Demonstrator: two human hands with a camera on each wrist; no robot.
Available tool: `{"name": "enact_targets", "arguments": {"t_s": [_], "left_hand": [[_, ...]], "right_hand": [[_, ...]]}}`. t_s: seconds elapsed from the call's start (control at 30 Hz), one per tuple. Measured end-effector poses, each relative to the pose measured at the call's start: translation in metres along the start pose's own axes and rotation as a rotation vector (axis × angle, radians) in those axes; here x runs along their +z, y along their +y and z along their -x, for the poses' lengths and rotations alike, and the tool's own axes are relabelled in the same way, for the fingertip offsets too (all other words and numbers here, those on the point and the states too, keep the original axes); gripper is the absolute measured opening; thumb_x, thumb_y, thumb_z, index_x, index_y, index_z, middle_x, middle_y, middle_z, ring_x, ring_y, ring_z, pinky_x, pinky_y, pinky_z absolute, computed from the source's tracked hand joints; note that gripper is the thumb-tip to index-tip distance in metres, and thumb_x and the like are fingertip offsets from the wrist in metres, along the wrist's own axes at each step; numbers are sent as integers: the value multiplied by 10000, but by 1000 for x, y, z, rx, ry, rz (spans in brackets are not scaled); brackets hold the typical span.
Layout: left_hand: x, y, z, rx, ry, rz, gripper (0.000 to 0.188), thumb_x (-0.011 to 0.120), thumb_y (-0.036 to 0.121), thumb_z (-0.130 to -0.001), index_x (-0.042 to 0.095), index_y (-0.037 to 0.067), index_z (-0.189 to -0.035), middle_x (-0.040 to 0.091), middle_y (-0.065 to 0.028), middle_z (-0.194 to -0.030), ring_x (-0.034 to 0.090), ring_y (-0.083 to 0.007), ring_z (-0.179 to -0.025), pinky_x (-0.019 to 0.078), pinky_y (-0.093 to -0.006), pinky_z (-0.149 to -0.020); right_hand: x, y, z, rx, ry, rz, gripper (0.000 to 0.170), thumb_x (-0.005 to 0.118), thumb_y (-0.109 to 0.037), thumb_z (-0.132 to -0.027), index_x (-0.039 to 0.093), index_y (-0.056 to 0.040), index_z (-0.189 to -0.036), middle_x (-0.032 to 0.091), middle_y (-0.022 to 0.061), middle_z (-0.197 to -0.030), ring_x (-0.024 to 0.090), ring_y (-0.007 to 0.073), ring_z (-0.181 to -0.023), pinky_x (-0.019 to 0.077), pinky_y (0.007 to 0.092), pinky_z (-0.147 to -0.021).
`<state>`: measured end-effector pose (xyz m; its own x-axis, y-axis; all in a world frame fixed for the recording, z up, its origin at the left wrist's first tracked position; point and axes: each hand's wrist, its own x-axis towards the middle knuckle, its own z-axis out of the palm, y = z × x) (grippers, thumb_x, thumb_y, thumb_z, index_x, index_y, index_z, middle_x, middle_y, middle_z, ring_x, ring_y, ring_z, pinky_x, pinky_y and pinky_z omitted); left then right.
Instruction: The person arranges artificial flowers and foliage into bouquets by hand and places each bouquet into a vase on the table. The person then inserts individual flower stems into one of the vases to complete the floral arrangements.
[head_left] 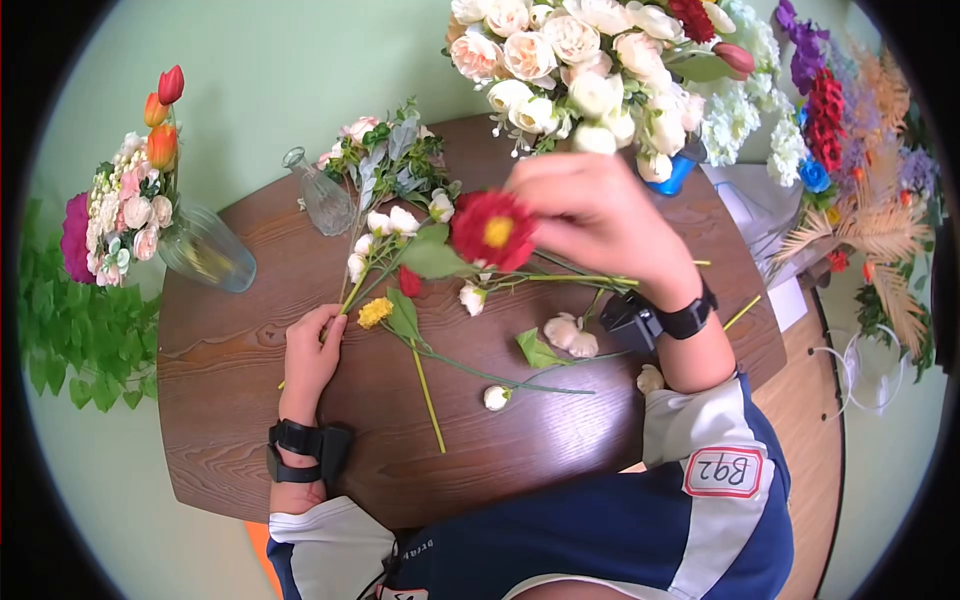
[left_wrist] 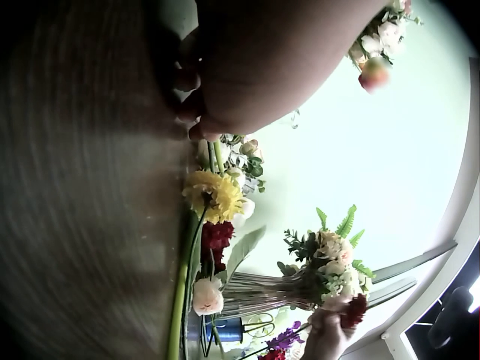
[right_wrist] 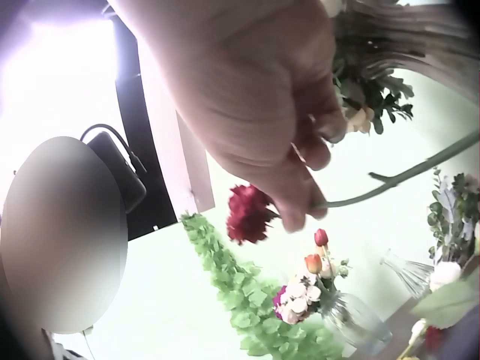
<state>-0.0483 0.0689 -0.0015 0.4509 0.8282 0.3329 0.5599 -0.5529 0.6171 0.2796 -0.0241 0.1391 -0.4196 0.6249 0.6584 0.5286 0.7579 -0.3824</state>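
Note:
Raised above the table [head_left: 230, 430], my right hand [head_left: 600, 215] pinches the stem of a red flower with a yellow centre [head_left: 495, 232]. In the right wrist view, the thumb and fingers of that hand [right_wrist: 255, 97] hold the green stem [right_wrist: 405, 176] just below the red bloom [right_wrist: 250, 214]. My left hand [head_left: 312, 350] rests at the table's left part, its fingers curled round stems that lead up to white blooms [head_left: 378, 224]. Beside it lies a yellow flower [head_left: 375, 312], also visible in the left wrist view [left_wrist: 214, 196]. The left fingertips are partly hidden there.
Loose stems, a white bloom [head_left: 497, 398] and a pale flower head [head_left: 570, 336] lie on the table. A small glass vase [head_left: 328, 205] lies tilted at the back; a larger vase [head_left: 210, 250] holds flowers at left. A big white bouquet [head_left: 595, 95] stands behind my right hand.

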Motion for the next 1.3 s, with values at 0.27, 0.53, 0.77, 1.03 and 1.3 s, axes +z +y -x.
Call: {"name": "enact_targets", "arguments": {"t_s": [0.27, 0.53, 0.77, 1.03, 1.3], "left_hand": [[-1, 2, 0, -13, -19, -20, 95, 578, 51, -802, 592, 10, -886, 531, -127, -640, 515, -238, -562, 410, -305, -542], [-2, 3, -1, 4, -20, -35, 114, 584, 63, -801, 590, 11, -903, 524, -135, -641, 524, -258, -572, 421, -313, -553], [-3, 10, -1, -16, -32, -36, 116, 585, 72, -803, 586, 8, -898, 527, -137, -648, 520, -268, -574, 421, -319, -548], [-3, 10, 0, 13, -15, -61, 101, 585, 66, -799, 587, 16, -887, 529, -141, -649, 519, -274, -573, 418, -319, -546], [-1, 7, 0, 12, -22, -49, 94, 583, 62, -798, 588, 20, -881, 512, -133, -622, 504, -256, -552, 407, -314, -535]], "right_hand": [[-16, -38, 10, -210, 636, -537, 82, 528, 34, -814, 565, 90, -861, 619, 176, -707, 488, 104, -412, 383, 200, -387], [6, -5, 7, -96, 235, -321, 180, 667, -98, -734, 610, 46, -824, 655, 122, -771, 636, 183, -642, 496, 268, -613], [-2, -1, 13, 156, 126, -536, 193, 679, -82, -741, 628, 42, -880, 657, 113, -800, 632, 163, -651, 500, 264, -593], [-12, 5, 7, 41, 255, -574, 177, 702, -106, -722, 590, 30, -736, 623, 97, -711, 593, 195, -604, 483, 270, -545], [-27, -2, 14, 41, 53, -136, 116, 677, -89, -729, 623, -4, -789, 554, 66, -554, 520, 141, -469, 401, 254, -453]]}}
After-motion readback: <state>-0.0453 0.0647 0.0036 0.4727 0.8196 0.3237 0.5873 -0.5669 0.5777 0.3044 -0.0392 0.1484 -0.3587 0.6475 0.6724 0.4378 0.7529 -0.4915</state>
